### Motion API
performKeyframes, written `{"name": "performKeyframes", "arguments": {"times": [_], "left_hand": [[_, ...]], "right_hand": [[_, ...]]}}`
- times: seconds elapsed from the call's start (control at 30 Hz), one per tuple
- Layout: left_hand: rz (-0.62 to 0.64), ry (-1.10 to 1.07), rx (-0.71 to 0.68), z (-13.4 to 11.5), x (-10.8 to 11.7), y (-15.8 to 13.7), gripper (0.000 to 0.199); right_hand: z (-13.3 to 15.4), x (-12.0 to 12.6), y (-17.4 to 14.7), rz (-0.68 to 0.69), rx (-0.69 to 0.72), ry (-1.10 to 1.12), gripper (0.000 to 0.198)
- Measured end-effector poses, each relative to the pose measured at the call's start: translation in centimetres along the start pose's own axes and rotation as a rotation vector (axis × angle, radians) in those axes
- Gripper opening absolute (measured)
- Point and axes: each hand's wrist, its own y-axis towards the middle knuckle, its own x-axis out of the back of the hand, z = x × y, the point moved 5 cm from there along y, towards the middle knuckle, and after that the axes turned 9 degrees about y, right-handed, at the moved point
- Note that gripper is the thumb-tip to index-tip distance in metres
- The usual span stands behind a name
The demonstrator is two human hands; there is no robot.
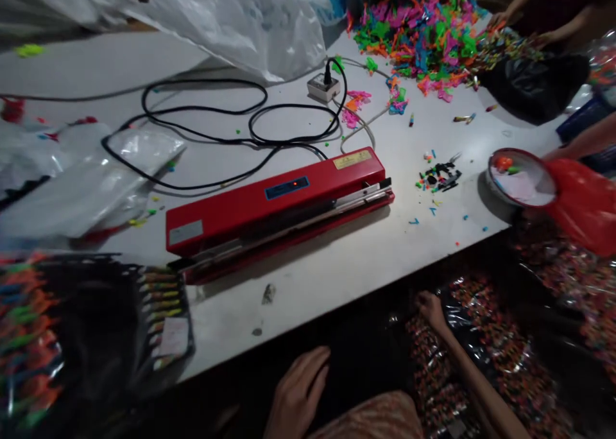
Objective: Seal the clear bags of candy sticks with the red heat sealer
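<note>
Lying at the left table edge: packets of pens (158,310), print too blurred for reading. Sitting mid-table: red sealer (279,211), labels unreadable. Resting flat below the table edge, fingers spread, gripping nothing: left hand (296,394). Reaching down, fingers curling into bags of beads (486,355): right hand (430,309).

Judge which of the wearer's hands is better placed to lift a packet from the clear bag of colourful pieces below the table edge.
Right. The right hand already reaches into the clear bag and touches its contents. The left hand rests flat on the lap, apart from the bag, nearer the red sealer.
</note>
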Motion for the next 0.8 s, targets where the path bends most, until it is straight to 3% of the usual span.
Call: {"name": "performKeyframes", "arguments": {"times": [0.07, 0.2, 0.27, 0.37, 0.47, 0.53, 0.6, 0.67, 0.8], "left_hand": [[0.118, -0.16, 0.024, -1.9, -2.0, 2.4, 0.043], [0.338, -0.346, -0.021, -5.8, -4.7, 5.5, 0.11], [0.365, -0.425, -0.094, -7.6, -5.0, 5.9, 0.114], [0.279, -0.63, -0.144, -9.7, -3.6, 5.9, 0.109], [0.175, -0.745, -0.202, -11.5, -0.1, 5.6, 0.097], [0.04, -0.711, -0.242, -12.3, 3.6, 5.3, 0.056], [-0.199, -0.576, -0.206, -12.2, 8.2, 4.8, 0.026], [-0.392, -0.363, -0.146, -11.9, 12.8, 4.1, 0.025], [-0.402, 0.071, -0.097, -11.2, 18.6, 3.6, 0.024]], "right_hand": [[1.6, 3.3, -2.5, 0.035, 0.082, 0.107, 0.016], [10.2, 9.3, -9.9, 0.042, 0.382, 0.402, 0.009], [14.4, 11.3, -13.1, -0.018, 0.45, 0.489, 0.009], [19.1, 13.0, -16.3, 0.017, 0.529, 0.631, 0.007], [21.8, 14.6, -18.5, 0.024, 0.626, 0.758, 0.005], [22.9, 15.8, -19.4, -0.082, 0.685, 0.79, 0.004], [23.6, 16.2, -19.6, -0.152, 0.703, 0.809, 0.004], [24.4, 15.4, -19.0, -0.132, 0.69, 0.834, 0.005], [26.7, 12.3, -17.3, 0.0, 0.699, 0.878, 0.008]]}}
